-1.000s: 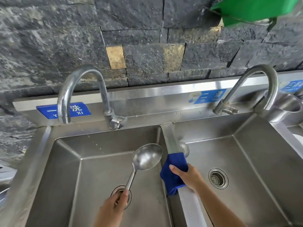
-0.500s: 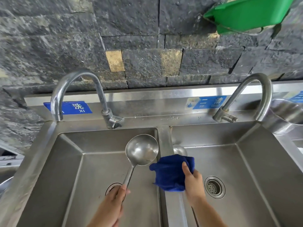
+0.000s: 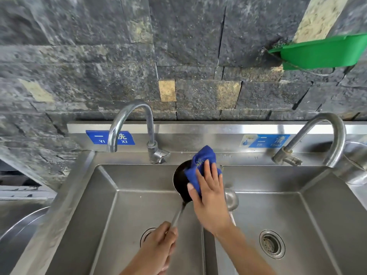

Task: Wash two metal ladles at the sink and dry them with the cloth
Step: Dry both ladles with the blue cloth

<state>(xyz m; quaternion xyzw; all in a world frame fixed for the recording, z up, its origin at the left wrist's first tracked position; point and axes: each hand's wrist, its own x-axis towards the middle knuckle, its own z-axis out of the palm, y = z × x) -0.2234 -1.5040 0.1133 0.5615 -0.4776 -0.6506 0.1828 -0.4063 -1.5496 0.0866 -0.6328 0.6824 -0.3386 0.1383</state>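
Observation:
My left hand (image 3: 158, 247) grips the handle of a metal ladle (image 3: 179, 182), held up over the left basin with its bowl near the divider. My right hand (image 3: 210, 197) presses a blue cloth (image 3: 202, 163) into that bowl, covering most of it. A second metal ladle (image 3: 231, 198) lies on the divider between the two basins, mostly hidden behind my right hand.
A double steel sink (image 3: 309, 197) has a drain (image 3: 271, 244) in the right basin. The left tap (image 3: 129, 124) and the right tap (image 3: 325, 139) arch over the basins. A green plastic bin (image 3: 325, 51) hangs on the stone wall. A metal bowl (image 3: 355, 161) stands at the far right.
My right hand lifted the blue cloth off the divider and brought it onto the ladle's bowl. The left hand raised the ladle toward the divider. The second ladle now shows more.

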